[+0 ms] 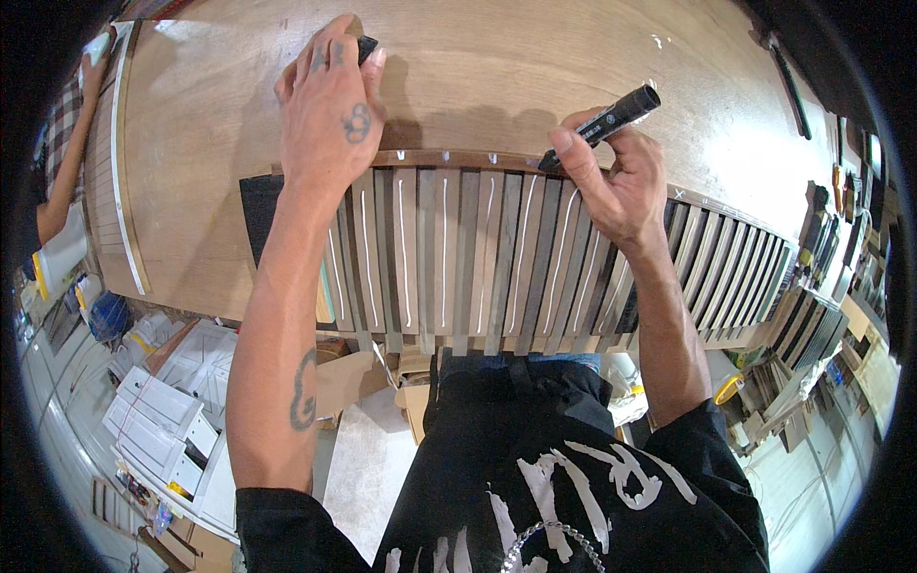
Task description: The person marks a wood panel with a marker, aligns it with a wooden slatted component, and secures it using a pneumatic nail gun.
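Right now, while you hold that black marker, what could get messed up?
The black marker in the right hand could slip and leave a stray mark, since its lower end is close to the brown strip.
The left forearm crosses over some slats, so it might brush their white lines; I can't tell whether those are wet.
Leaning forward might nudge the slats, because their near ends point toward the black clothing.

Left forearm (270, 363): stretched forward. Left hand (332, 110): held back upward, fingers (320, 59) curled. Right forearm (673, 329): angled inward. Right hand (623, 186): turned thumb-side inward, fingers bent, thumb (578, 164) pressed in a pinch.
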